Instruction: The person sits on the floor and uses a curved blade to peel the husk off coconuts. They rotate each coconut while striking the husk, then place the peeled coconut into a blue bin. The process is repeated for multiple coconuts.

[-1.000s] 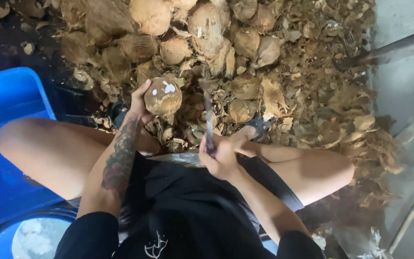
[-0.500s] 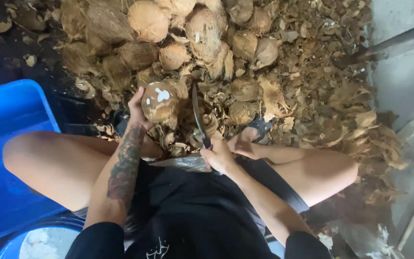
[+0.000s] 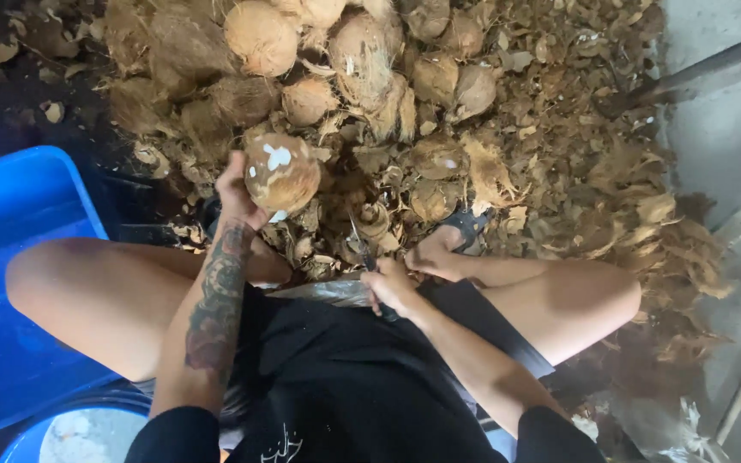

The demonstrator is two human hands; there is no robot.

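left hand (image 3: 235, 190) grips half-peeled coconut (image 3: 281, 174) above pile (image 3: 362, 77) | right hand (image 3: 390, 287) fist round knife (image 3: 362, 249) below coconut | brown skin mostly left

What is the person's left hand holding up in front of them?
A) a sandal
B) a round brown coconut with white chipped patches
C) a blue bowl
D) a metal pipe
B: the left hand grips a round brown coconut with white chipped patches, raised above the heap of husks, while the right hand holds a knife low near the knees.
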